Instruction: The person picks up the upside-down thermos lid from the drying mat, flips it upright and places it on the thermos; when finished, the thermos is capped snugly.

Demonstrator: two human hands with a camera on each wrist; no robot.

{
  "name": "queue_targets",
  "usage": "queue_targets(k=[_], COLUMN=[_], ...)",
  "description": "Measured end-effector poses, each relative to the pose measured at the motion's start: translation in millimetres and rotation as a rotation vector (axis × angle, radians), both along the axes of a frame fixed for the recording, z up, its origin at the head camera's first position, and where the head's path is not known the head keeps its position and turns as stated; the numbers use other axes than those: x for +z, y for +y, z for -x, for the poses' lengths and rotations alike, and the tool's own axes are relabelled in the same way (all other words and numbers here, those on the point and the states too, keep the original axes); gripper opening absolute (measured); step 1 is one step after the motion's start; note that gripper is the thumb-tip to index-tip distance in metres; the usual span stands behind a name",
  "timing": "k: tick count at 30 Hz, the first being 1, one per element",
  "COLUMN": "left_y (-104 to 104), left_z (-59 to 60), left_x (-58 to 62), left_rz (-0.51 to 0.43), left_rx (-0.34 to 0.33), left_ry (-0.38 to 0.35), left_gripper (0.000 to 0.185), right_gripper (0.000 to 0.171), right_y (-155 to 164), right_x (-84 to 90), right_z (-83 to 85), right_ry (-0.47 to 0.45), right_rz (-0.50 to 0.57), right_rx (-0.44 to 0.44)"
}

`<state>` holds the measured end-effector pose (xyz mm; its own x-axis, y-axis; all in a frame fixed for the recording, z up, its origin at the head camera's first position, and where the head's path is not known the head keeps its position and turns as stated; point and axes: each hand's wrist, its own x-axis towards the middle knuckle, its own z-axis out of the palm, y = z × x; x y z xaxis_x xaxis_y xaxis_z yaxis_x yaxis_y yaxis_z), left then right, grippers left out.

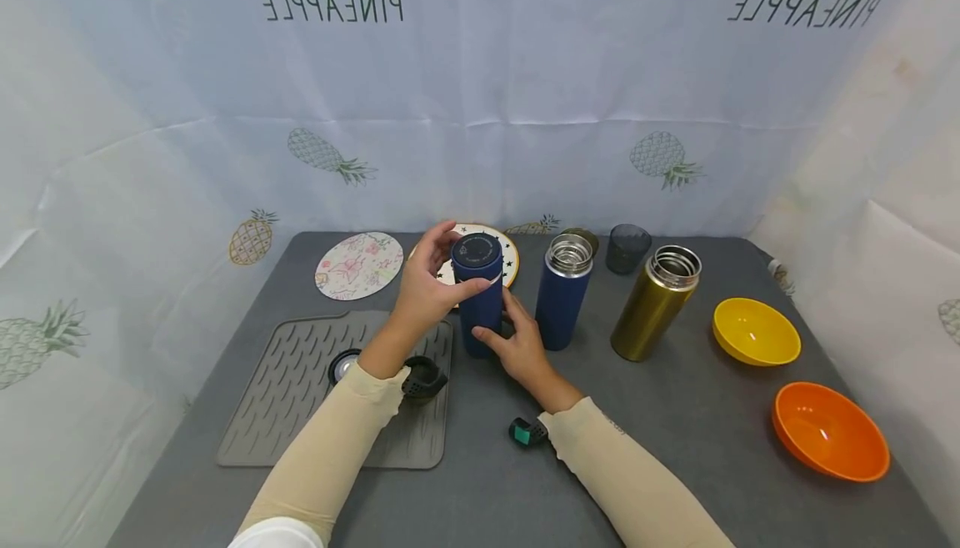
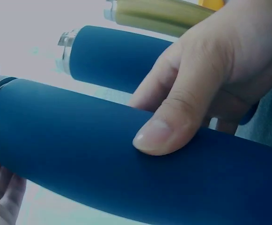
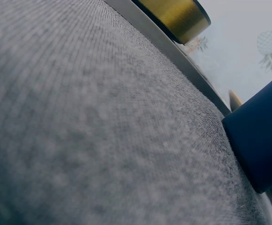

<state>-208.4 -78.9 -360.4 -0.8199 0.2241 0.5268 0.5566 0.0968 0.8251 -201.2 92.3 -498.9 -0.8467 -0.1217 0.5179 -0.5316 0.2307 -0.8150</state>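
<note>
Dark-blue matte cylindrical flask (image 1: 480, 302) with its cap on stands upright on the grey table (image 1: 675, 414), centre of frame. Left hand (image 1: 429, 281) curls its fingers round the cap at the top; right hand (image 1: 521, 348) grips the lower body. Cap looks seated; whether fully tight, cannot tell. Right of centre, second blue steel flask (image 1: 562, 294) and gold steel flask (image 1: 654, 304) stand open, uncapped, so likely two left. Dark lid (image 1: 422, 377) sits on the ribbed grey mat (image 1: 300, 398), lower left.

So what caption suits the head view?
Both hands grip a capped blue flask beside two open flasks on a grey table.
</note>
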Motion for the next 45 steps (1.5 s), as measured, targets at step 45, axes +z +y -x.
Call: queue_targets(k=[45], left_y=[-2], left_z=[-19.0], left_x=[1.4], left_rz=[-0.048], left_rx=[0.073], left_ry=[0.123], left_gripper=[0.05], right_gripper=[0.075], right_y=[-3], right_x=[37.3], right_z=[-23.3], right_ry=[-0.048], right_rz=[-0.003], right_rx=[0.017])
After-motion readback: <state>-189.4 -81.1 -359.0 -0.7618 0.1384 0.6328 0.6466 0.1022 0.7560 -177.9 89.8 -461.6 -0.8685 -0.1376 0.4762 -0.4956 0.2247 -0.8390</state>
